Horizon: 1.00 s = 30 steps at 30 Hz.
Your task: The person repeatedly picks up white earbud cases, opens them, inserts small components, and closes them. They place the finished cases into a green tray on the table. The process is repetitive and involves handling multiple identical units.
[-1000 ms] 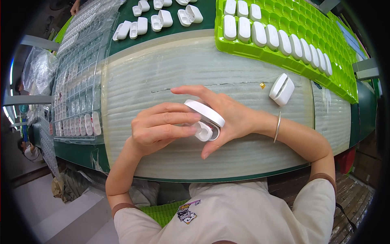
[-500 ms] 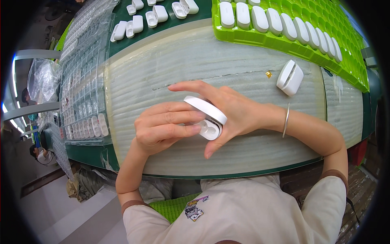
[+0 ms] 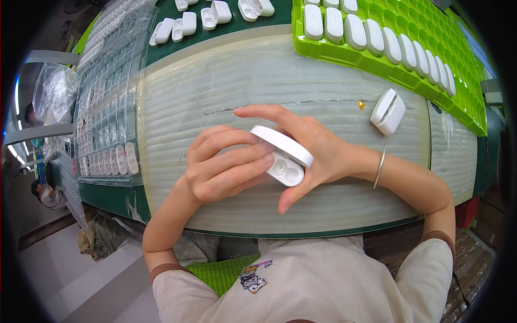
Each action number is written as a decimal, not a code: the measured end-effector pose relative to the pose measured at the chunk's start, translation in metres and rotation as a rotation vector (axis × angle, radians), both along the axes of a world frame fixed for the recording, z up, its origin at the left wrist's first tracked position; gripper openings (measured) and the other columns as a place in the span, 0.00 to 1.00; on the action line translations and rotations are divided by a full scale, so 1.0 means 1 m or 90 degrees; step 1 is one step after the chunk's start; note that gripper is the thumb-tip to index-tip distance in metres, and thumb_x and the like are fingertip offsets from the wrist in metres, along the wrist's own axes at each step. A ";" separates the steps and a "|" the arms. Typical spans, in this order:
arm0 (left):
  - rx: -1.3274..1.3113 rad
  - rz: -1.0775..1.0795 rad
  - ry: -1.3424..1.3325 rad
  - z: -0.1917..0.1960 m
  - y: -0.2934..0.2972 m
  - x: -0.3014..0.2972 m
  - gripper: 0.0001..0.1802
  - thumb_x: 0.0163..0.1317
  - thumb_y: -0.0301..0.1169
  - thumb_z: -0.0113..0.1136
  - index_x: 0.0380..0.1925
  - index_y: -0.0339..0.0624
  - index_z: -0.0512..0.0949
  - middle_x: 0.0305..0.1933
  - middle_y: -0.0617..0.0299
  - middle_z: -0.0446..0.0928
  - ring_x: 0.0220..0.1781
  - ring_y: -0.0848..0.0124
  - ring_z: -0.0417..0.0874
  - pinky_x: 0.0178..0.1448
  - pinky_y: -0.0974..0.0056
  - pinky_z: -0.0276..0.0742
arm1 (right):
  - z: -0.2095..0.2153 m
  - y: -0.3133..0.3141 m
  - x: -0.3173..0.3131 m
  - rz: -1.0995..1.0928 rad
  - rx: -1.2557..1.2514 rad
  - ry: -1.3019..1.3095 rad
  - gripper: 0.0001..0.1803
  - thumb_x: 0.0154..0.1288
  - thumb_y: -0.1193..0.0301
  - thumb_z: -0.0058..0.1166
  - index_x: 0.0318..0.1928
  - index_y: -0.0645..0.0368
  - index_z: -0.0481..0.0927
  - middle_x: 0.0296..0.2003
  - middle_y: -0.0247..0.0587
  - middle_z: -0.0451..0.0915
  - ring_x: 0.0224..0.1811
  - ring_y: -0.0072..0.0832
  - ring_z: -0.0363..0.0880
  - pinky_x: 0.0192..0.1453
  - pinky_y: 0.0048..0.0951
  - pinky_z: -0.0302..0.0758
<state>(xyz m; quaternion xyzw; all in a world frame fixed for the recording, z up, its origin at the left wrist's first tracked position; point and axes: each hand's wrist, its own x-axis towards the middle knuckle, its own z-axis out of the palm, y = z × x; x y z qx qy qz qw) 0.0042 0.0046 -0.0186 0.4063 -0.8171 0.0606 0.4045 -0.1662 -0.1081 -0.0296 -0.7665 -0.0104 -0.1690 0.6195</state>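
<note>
Pale ribbed foam mat [image 3: 226, 81] over a green bench, curved by the lens. At mid-mat, just above the near edge: white earbud case [image 3: 284, 156], lid open and tilted up-left, two round wells facing the camera. Cradled in the right hand [image 3: 318, 153], palm behind the case, index finger stretched out over the lid, thumb pointing down below the base; a thin bangle [image 3: 379, 167] on that wrist. Left hand [image 3: 226, 167] curled against the case's left side, fingertips pressed on the base beside the wells, so both hands grasping the one case. Well apart to the right, on the mat: a second white case [image 3: 388, 111], shut, standing on edge, with a small yellow speck [image 3: 361, 104] just beside it. Along the far right: green tray [image 3: 463, 81] with a row of white cases in its pockets. Far left: clear blister trays [image 3: 105, 107], partly filled. Top centre, on the green bench: several open white cases [image 3: 212, 13], loose.
</note>
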 end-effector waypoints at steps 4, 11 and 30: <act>-0.070 0.069 -0.029 -0.004 -0.001 -0.010 0.16 0.39 0.28 0.67 0.33 0.42 0.79 0.36 0.63 0.81 0.37 0.67 0.79 0.40 0.64 0.73 | -0.004 -0.001 0.002 -0.034 -0.007 -0.085 0.60 0.29 0.51 0.76 0.63 0.54 0.55 0.38 0.42 0.77 0.38 0.35 0.79 0.43 0.32 0.76; -0.050 0.133 0.055 -0.007 -0.001 -0.021 0.21 0.33 0.22 0.68 0.34 0.40 0.78 0.36 0.60 0.80 0.33 0.66 0.77 0.35 0.65 0.73 | -0.002 0.000 0.002 0.032 0.200 -0.009 0.66 0.30 0.52 0.76 0.66 0.59 0.47 0.60 0.43 0.61 0.55 0.26 0.67 0.60 0.30 0.66; 0.138 0.307 0.029 0.034 -0.022 -0.026 0.18 0.39 0.40 0.70 0.17 0.39 0.73 0.15 0.59 0.72 0.17 0.64 0.74 0.23 0.62 0.70 | 0.037 -0.015 0.037 -0.493 -0.175 -0.184 0.28 0.71 0.64 0.34 0.13 0.60 0.72 0.14 0.39 0.69 0.19 0.33 0.62 0.26 0.33 0.61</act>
